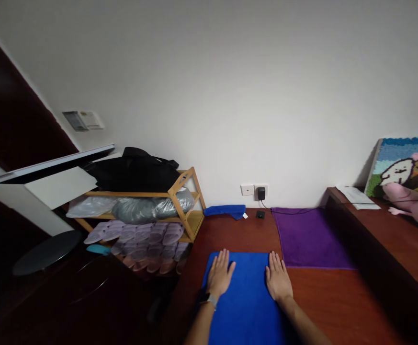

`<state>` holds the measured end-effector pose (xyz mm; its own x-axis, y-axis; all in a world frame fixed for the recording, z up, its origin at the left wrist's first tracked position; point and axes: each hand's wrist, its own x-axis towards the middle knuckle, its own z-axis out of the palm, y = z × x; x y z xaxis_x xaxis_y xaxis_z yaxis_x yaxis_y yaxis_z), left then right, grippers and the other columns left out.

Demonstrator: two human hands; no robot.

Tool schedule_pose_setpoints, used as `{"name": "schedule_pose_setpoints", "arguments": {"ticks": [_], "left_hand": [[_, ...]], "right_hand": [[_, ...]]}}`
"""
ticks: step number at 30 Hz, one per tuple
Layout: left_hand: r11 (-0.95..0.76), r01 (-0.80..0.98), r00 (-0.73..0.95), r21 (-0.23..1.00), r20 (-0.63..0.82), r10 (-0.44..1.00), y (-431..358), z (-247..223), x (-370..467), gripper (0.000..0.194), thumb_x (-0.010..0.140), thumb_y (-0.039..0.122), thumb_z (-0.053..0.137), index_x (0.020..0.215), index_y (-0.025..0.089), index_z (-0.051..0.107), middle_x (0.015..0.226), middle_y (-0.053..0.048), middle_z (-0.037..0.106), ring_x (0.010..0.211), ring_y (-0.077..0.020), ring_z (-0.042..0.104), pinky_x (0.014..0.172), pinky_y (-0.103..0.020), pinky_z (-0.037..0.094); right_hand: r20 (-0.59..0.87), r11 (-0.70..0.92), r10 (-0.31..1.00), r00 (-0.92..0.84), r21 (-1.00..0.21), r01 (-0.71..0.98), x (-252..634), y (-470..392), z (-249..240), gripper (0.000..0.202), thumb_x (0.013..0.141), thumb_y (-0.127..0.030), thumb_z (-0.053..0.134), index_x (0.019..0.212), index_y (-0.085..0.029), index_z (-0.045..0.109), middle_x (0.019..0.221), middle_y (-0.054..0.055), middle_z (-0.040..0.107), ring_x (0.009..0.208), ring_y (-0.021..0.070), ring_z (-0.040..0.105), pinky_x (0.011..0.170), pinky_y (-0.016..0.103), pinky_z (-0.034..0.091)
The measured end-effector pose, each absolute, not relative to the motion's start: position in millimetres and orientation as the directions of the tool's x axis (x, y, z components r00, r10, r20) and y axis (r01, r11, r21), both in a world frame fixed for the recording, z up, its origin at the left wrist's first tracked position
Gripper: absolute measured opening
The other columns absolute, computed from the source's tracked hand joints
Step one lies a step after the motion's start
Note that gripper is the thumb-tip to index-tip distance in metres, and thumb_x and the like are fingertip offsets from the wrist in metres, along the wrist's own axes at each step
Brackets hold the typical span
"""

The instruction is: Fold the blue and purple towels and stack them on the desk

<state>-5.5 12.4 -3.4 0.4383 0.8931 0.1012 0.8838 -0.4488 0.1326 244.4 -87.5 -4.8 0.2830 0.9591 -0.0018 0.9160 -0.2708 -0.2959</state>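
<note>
A blue cloth (246, 297) lies spread flat on the reddish-brown table (331, 306). My left hand (220, 275) rests palm down on its upper left part, fingers stretched out, a watch on the wrist. Palm down too, my right hand (278, 278) lies at the cloth's upper right edge, its fingers extended. Neither hand holds anything. Right of the hands, a purple cloth (311, 237) lies flat. A folded blue cloth (225, 210) with a white tag is against the wall.
A wooden rack (190, 206) with several pairs of slippers and a black bag (137, 170) stands left. A black adapter (261, 193) is plugged into the wall, its cable running right. On the raised right surface are papers (359, 197), a pink toy (417, 206) and a picture (406, 163).
</note>
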Motion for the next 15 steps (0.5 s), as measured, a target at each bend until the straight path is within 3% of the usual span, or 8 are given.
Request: {"name": "schedule_pose_setpoints", "arguments": {"ticks": [4, 7, 11, 15], "left_hand": [[-0.406, 0.908, 0.399, 0.102, 0.083, 0.913, 37, 1, -70, 0.068, 0.105, 0.056, 0.020, 0.162, 0.017, 0.023, 0.166, -0.009, 0.028, 0.154, -0.0232, 0.025, 0.125, -0.047, 0.027], [-0.410, 0.906, 0.399, 0.106, 0.109, 0.910, 39, 7, -70, 0.068, 0.105, 0.054, 0.022, 0.161, 0.015, 0.025, 0.165, -0.011, 0.030, 0.153, -0.0240, 0.027, 0.125, -0.049, 0.027], [-0.455, 0.875, 0.415, 0.167, 0.228, 0.881, 12, 15, 1, 0.066, 0.107, 0.050, 0.018, 0.161, 0.013, 0.024, 0.166, -0.011, 0.029, 0.154, -0.0248, 0.025, 0.126, -0.048, 0.027], [-0.684, 0.686, 0.649, 0.249, 0.215, 0.729, -32, 9, 103, 0.062, 0.107, 0.049, 0.020, 0.162, 0.022, 0.021, 0.166, -0.004, 0.031, 0.154, -0.0214, 0.027, 0.126, -0.044, 0.028]], "right_hand": [[0.056, -0.216, 0.969, 0.241, -0.285, 0.934, 243, -90, -4, 0.064, 0.102, -0.035, 0.016, 0.160, -0.008, 0.020, 0.169, 0.005, 0.015, 0.157, 0.0198, 0.009, 0.129, 0.041, 0.006], [0.049, -0.181, 0.978, 0.202, -0.279, 0.943, 243, -90, -2, 0.064, 0.102, -0.035, 0.015, 0.160, -0.009, 0.019, 0.169, 0.004, 0.013, 0.157, 0.0188, 0.009, 0.129, 0.039, 0.007], [-0.031, -0.220, 0.975, 0.221, -0.287, 0.932, 243, -88, 3, 0.064, 0.102, -0.036, 0.014, 0.160, -0.007, 0.020, 0.168, 0.006, 0.016, 0.156, 0.0192, 0.012, 0.128, 0.038, 0.011], [-0.061, -0.199, 0.980, 0.189, -0.258, 0.946, 246, -88, 1, 0.065, 0.099, -0.032, 0.022, 0.160, -0.008, 0.022, 0.168, 0.007, 0.016, 0.157, 0.0212, 0.011, 0.128, 0.039, 0.010]]}}
